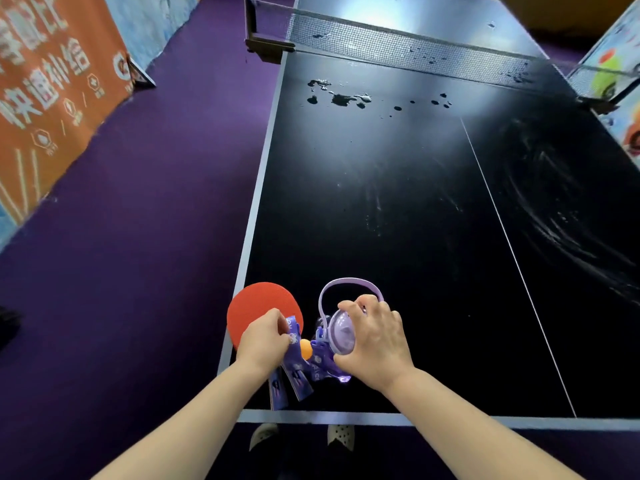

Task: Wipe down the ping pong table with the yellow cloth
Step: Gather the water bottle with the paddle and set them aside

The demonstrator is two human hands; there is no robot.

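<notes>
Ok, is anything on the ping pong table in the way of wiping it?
Yes. On the near left corner of the table are a red paddle, an orange ball and a purple bottle. The left hand grips the paddle, the right hand holds the bottle. No yellow cloth shows.

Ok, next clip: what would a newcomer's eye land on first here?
At the near left corner of the black table, the left hand grips a red paddle while the right hand holds a purple bottle with a loop handle. A small orange ball lies between them. After that, the dark puddles splashed across the table just before the net stand out.
</notes>
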